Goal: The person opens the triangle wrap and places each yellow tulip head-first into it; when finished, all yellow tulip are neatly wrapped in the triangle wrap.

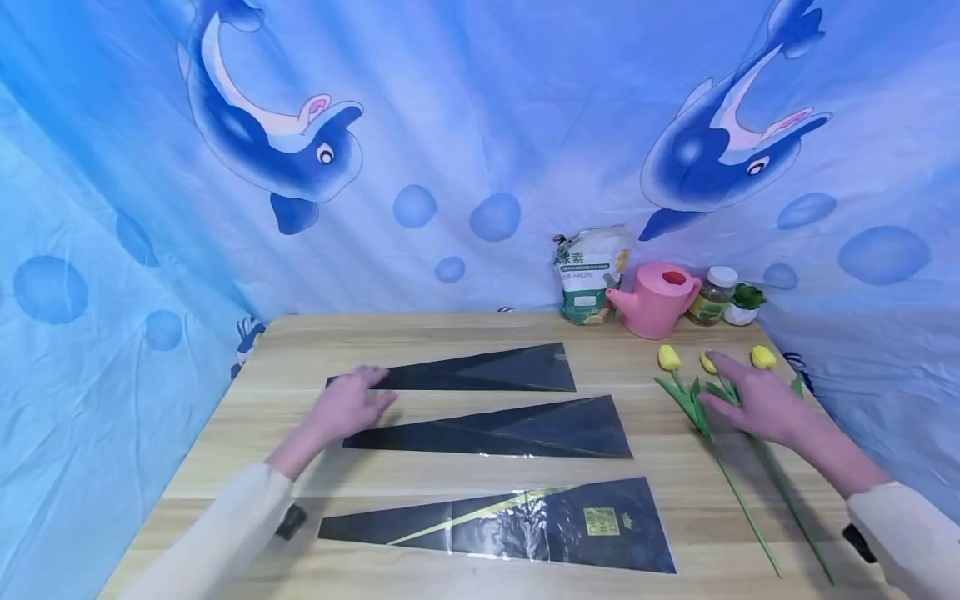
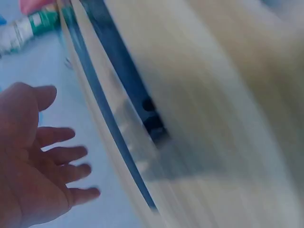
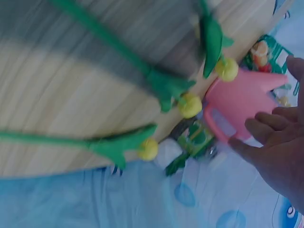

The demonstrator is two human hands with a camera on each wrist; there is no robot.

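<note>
While the left hand (image 1: 351, 406) hovers flat-fingered over the middle black flower sleeve (image 1: 495, 429), the right hand (image 1: 757, 402), fingers straight, lies over three yellow tulips (image 1: 669, 358) on the worktop (image 1: 420, 333).

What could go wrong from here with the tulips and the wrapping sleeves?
1. The right hand reaches flat over three yellow tulips lying close together; their stems cross, so lifting one may drag another.
2. The left hand sits near the middle black sleeve; thin film may slide on the table.
3. The pink watering can stands close behind the blooms.
</note>
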